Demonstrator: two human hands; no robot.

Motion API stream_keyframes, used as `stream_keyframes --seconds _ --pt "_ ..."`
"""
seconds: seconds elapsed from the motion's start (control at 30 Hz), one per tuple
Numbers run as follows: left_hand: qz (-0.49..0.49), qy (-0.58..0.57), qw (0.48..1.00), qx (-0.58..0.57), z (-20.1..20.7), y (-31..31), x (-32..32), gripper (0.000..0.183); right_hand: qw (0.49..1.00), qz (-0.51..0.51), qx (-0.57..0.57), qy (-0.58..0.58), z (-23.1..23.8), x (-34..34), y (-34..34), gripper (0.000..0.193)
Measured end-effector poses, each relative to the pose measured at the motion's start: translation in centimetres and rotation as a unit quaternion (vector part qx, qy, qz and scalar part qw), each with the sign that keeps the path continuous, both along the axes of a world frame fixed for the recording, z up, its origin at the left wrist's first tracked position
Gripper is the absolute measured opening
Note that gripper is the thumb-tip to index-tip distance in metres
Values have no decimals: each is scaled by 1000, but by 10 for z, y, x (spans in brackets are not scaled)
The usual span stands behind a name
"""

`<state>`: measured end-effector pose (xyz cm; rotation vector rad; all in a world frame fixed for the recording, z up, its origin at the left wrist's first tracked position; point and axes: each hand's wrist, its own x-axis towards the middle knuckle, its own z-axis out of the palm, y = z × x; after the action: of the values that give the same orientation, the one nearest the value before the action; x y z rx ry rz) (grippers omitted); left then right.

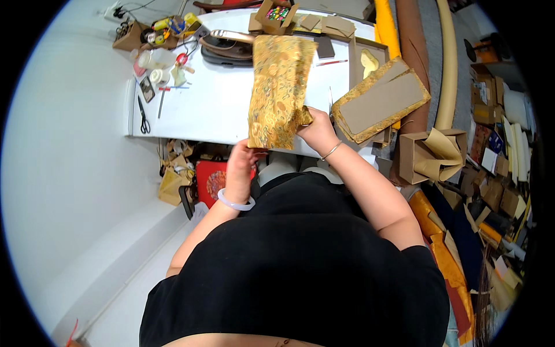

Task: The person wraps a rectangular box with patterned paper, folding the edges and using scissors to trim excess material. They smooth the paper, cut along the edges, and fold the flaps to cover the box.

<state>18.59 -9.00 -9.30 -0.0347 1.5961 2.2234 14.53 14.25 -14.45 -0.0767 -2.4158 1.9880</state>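
A long piece of gold patterned brocade fabric [277,87] stretches away from me over the near edge of the white table. My right hand [317,132] grips its right edge near the close end, where a small part is folded over. At the near left corner of the fabric, my left hand [239,165] has its fingers curled against the edge; some fingertips are hidden. To the right of my right hand lie stacked grey boards [381,101] with gold patterned borders.
An iron [228,49] rests on the white table [202,115] beyond the fabric. Scissors [143,115], a phone [147,89] and jars [159,76] lie at left. A box of colourful pieces [277,14] stands at the back. Fabric rolls [448,63] and an open carton [410,159] line the right.
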Motion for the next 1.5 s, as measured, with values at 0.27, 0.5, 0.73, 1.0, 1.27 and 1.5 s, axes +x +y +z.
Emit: stream_keyframes --seconds 0.27,0.5,0.73,1.0,1.27,1.5 --pt "153 -64 985 -42 33 58 4 31 997 -81 -3 -2 -26 15 -32 23" --pt "152 -186 968 66 72 68 9 28 995 -91 -26 -21 -10 21 -34 28" --pt "130 -251 953 109 85 63 14 26 993 -93 -76 -12 -25 31 -35 38" --pt "112 -224 968 4 59 58 17 29 994 -101 -44 9 -21 34 -35 33" --pt "19 -273 962 19 54 46 1 33 994 -98 -55 0 -21 32 -34 30" --pt "-109 -294 949 -10 41 22 -6 43 996 -82 27 -23 -24 22 -33 31"
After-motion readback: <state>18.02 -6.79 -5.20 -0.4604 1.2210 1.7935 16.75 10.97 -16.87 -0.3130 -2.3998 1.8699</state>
